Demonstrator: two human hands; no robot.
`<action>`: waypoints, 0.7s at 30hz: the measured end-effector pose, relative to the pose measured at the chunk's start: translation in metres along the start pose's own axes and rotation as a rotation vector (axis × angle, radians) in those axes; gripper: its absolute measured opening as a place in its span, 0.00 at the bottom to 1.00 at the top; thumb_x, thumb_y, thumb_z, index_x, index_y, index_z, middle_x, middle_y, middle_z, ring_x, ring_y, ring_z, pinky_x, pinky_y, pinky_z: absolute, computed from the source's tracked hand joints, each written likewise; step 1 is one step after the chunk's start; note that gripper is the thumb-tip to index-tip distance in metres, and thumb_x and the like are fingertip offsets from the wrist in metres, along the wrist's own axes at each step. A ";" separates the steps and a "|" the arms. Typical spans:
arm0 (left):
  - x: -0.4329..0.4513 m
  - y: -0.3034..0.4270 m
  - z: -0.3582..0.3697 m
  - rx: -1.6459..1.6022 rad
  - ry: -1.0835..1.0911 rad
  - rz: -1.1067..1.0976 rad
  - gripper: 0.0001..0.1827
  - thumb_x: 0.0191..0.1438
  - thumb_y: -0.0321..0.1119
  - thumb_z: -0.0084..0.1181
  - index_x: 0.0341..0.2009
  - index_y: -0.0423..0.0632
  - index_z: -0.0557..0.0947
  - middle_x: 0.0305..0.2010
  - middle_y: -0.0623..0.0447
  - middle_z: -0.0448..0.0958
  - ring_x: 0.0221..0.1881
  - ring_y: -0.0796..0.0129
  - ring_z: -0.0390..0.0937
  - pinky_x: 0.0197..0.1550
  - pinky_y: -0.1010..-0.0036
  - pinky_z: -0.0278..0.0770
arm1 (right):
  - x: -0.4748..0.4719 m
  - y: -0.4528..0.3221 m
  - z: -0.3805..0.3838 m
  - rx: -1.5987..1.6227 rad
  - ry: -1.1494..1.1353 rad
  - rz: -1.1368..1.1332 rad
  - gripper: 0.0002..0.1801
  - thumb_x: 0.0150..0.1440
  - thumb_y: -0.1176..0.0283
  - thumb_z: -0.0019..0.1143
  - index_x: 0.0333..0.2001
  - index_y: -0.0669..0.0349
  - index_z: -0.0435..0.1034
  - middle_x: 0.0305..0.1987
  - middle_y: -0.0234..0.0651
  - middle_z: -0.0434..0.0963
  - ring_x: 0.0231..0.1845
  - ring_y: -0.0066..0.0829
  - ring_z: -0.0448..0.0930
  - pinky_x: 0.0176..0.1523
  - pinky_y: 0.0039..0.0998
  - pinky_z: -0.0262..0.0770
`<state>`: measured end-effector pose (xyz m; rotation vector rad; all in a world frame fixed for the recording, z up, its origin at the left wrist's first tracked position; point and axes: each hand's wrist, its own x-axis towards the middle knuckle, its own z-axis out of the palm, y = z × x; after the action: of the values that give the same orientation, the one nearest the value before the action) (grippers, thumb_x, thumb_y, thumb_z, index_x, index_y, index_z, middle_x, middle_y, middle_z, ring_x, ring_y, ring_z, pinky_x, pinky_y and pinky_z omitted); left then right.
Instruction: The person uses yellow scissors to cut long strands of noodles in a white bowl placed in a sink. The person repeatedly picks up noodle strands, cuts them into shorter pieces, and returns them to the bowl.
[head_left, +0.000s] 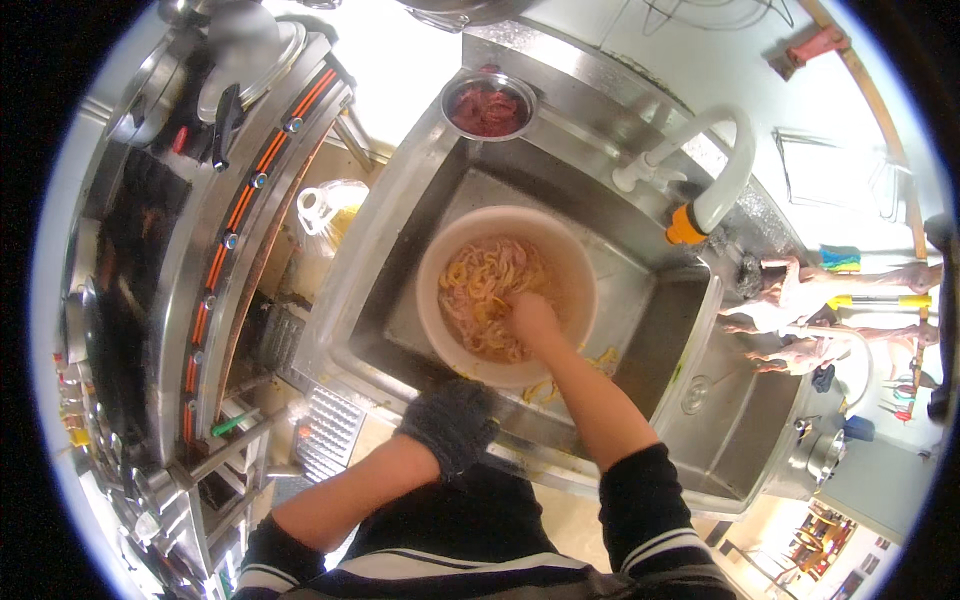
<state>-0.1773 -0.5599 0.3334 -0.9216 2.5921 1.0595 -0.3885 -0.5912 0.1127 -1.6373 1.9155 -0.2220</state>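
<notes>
A large pale plastic tub (433, 330) stands in the left basin of a stainless-steel sink (465, 180). In it lies a heap of long pinkish-yellow strips (487, 277), apparently animal intestines, in cloudy liquid. My bare right hand (534, 322) reaches down into this heap; its fingers are hidden, so its grip does not show. My left hand (454, 420), in a dark knit glove, is at the sink's front edge, close to the tub's near rim. Its fingers are hard to make out. Loose yellowish scraps (544, 390) lie beside the tub on the basin floor.
A metal bowl of dark red meat (489, 109) sits at the sink's back-left corner. A white faucet (720, 172) with an orange tip arches over the basin. Plucked poultry carcasses (795, 296) hang at right. Leftward are a stove front (247, 202) and a plastic jug (334, 210).
</notes>
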 end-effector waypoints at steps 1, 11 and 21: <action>0.001 -0.005 0.001 0.015 0.015 -0.020 0.18 0.53 0.41 0.49 0.42 0.43 0.78 0.45 0.40 0.76 0.47 0.48 0.75 0.47 0.58 0.74 | -0.008 -0.001 -0.024 -0.011 0.042 -0.019 0.14 0.47 0.71 0.58 0.40 0.58 0.76 0.36 0.49 0.78 0.40 0.47 0.78 0.44 0.39 0.73; 0.060 -0.017 -0.002 -0.375 0.477 0.082 0.25 0.50 0.39 0.57 0.52 0.44 0.73 0.52 0.38 0.71 0.55 0.47 0.69 0.58 0.60 0.65 | -0.120 -0.113 -0.238 0.225 -0.110 -0.183 0.10 0.54 0.70 0.56 0.39 0.63 0.72 0.34 0.49 0.75 0.37 0.51 0.75 0.41 0.39 0.72; 0.060 0.001 -0.010 -0.037 0.732 0.327 0.11 0.57 0.35 0.47 0.40 0.49 0.81 0.37 0.46 0.77 0.40 0.51 0.75 0.41 0.59 0.73 | -0.149 -0.100 -0.289 -0.219 0.179 -0.191 0.07 0.53 0.71 0.53 0.34 0.62 0.72 0.33 0.46 0.77 0.38 0.51 0.76 0.41 0.43 0.71</action>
<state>-0.2248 -0.5946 0.3177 -1.0720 3.4280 0.9683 -0.4513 -0.5456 0.4440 -2.0088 1.9709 -0.2499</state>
